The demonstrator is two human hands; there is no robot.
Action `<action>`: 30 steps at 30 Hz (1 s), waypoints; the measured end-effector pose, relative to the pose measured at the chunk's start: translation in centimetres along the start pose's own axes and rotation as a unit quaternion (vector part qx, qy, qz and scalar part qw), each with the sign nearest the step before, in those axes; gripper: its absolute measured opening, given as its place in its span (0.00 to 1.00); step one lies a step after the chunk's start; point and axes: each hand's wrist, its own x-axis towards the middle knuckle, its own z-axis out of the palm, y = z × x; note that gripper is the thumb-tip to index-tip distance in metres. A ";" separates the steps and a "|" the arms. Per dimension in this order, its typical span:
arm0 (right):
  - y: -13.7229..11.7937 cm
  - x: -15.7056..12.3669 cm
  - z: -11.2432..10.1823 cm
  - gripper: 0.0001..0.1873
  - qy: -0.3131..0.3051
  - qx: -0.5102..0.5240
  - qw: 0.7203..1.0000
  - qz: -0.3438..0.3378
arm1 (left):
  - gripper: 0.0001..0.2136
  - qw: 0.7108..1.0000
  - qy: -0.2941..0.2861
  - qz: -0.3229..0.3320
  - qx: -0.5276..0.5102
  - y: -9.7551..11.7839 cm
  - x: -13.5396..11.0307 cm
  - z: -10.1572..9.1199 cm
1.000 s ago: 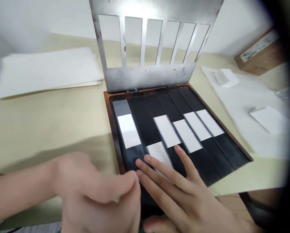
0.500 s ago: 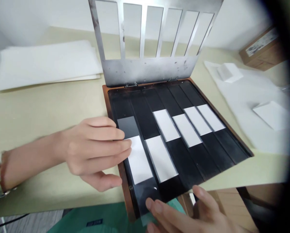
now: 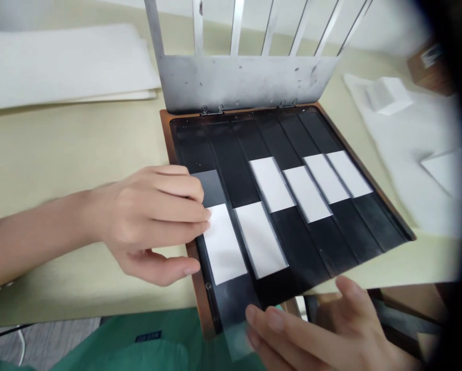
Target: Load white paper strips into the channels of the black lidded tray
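A flat black tray (image 3: 231, 180) with a wooden edge and several lengthwise channels lies on the table, its metal frame lid (image 3: 246, 82) raised at the back. In the leftmost channel a white card (image 3: 226, 245) rests on a clear film strip (image 3: 236, 301), which overhangs the tray's front edge. My left hand (image 3: 153, 221) lies over the left edge, fingers stretched out with the tips at the card's upper left, thumb apart. My right hand (image 3: 311, 330) is at the strip's front end, its fingertips by the strip's right edge and thumb spread. Another white card (image 3: 260, 239) sits in the second channel.
More white cards (image 3: 307, 193) lie in the channels to the right. A stack of white sheets (image 3: 68, 64) is at the left. On the right are a white sheet (image 3: 393, 139), a small white block (image 3: 391, 96) and a brown box (image 3: 427, 69).
The view has shifted, so the lid and tray sit higher in the picture. Both hands stay at nearly the same places on the strip and card; the cards keep their places.
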 end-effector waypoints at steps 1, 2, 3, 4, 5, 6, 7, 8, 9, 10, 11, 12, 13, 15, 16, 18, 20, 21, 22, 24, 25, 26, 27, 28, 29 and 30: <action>0.2 0.1 0.1 0.14 0.029 0.020 0.999 -0.006 | 0.09 1.000 -0.002 -0.003 0.000 0.0 0.0 0.0; 0.4 0.4 0.2 0.13 0.054 0.036 0.998 -0.009 | 0.08 1.000 -0.005 -0.004 -0.001 0.0 0.0 0.0; 0.7 0.7 0.2 0.12 0.070 0.050 0.996 -0.011 | 0.07 1.000 -0.008 -0.006 -0.001 0.0 0.0 0.0; 1.1 1.1 0.1 0.11 0.074 0.057 0.996 -0.011 | 0.07 1.000 -0.011 -0.006 -0.002 0.1 0.0 0.0; 1.4 1.7 0.0 0.10 0.060 0.065 0.996 -0.011 | 0.07 1.000 -0.014 -0.007 -0.002 0.1 0.0 0.0; 1.9 2.3 -0.2 0.09 0.044 0.075 0.996 -0.005 | 0.08 1.000 -0.017 -0.009 -0.001 0.2 0.0 0.0; 2.2 3.0 -0.4 0.09 0.032 0.084 0.996 0.010 | 0.08 1.000 -0.019 -0.011 0.000 0.2 0.0 0.0; 2.6 3.7 -0.5 0.10 0.035 0.094 0.995 0.026 | 0.08 1.000 -0.021 -0.013 0.002 0.3 -0.1 0.0; 2.9 4.4 -0.4 0.11 0.046 0.103 0.993 0.039 | 0.08 1.000 -0.022 -0.015 0.004 0.3 -0.1 0.0; 3.2 5.1 -0.3 0.13 0.057 0.112 0.991 0.049 | 0.08 1.000 -0.021 -0.018 0.005 0.3 -0.1 0.0; 3.4 5.6 -0.1 0.13 0.064 0.121 0.989 0.055 | 0.08 1.000 -0.021 -0.022 0.007 0.4 -0.1 0.0; 3.6 6.1 0.2 0.13 0.063 0.131 0.988 0.058 | 0.08 0.999 -0.021 -0.028 0.007 0.4 -0.1 0.0; 3.8 6.5 0.5 0.12 0.057 0.141 0.987 0.060 | 0.08 0.999 -0.023 -0.036 0.005 0.4 -0.1 0.0; 4.1 7.0 1.0 0.09 0.042 0.154 0.985 0.071 | 0.09 0.998 -0.030 -0.057 -0.008 0.5 0.0 0.0; 4.2 7.1 1.2 0.09 0.037 0.157 0.984 0.073 | 0.10 0.997 -0.035 -0.068 -0.019 0.5 0.1 0.0; 4.4 7.1 1.5 0.08 0.037 0.154 0.985 0.067 | 0.11 0.995 -0.040 -0.085 -0.037 0.6 0.3 0.0; 4.5 7.0 1.7 0.08 0.037 0.145 0.987 0.062 | 0.11 0.995 -0.032 -0.087 -0.044 0.5 0.5 0.0; 4.6 6.9 1.7 0.07 0.034 0.141 0.988 0.061 | 0.11 0.995 -0.026 -0.082 -0.044 0.5 0.5 0.1; 4.6 6.9 1.8 0.07 0.031 0.140 0.988 0.060 | 0.11 0.996 -0.021 -0.078 -0.043 0.5 0.6 0.1; 4.6 6.8 1.9 0.06 0.022 0.142 0.988 0.062 | 0.12 0.997 -0.017 -0.072 -0.039 0.5 0.7 0.2; 4.6 6.8 1.9 0.05 0.020 0.144 0.987 0.062 | 0.13 0.997 -0.016 -0.072 -0.036 0.5 0.7 0.2; 4.6 6.8 2.0 0.05 0.018 0.146 0.987 0.062 | 0.13 0.997 -0.015 -0.072 -0.033 0.5 0.8 0.2; 4.6 6.8 2.1 0.05 0.017 0.147 0.987 0.061 | 0.13 0.997 -0.014 -0.073 -0.031 0.5 0.8 0.3; 4.5 6.9 2.2 0.06 0.018 0.146 0.987 0.059 | 0.14 0.997 -0.014 -0.074 -0.030 0.5 0.9 0.3; 4.4 6.9 2.2 0.06 0.023 0.145 0.987 0.062 | 0.14 0.997 -0.016 -0.076 -0.028 0.6 1.0 0.3; 4.4 6.9 2.3 0.06 0.029 0.144 0.987 0.063 | 0.14 0.996 -0.021 -0.077 -0.026 0.6 1.0 0.3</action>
